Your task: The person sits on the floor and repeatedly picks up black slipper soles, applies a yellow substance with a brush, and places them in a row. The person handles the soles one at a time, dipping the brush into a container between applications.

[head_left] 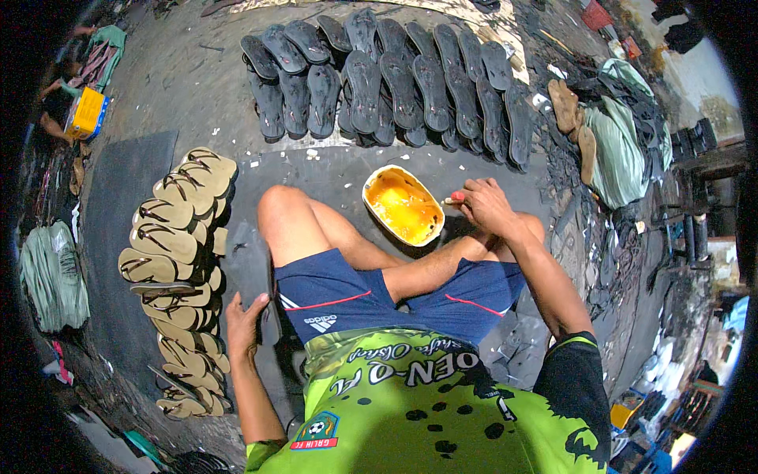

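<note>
Beside the tub, my right hand (485,207) is closed round a small red tool with a pale end (456,197); its exact kind is hard to make out. That pale end points at the rim of a cut-open whitish tub (368,197), a little apart from it. Yellow-orange, glue-like stuff (407,207) coats the inside of the tub. My left hand (245,322) is low at my left side, fingers spread, next to a dark flat sheet (276,336). It appears to hold nothing. Left of it stand stacked tan sandals with dark straps (162,243).
Black sandal soles (363,91) lie in overlapping rows ahead. Tan soles (587,150) lean by a pale green sack (620,154) at right. Another green sack (54,276) stands far left. At upper left, a person's arm (54,126) shows near a yellow box (87,113).
</note>
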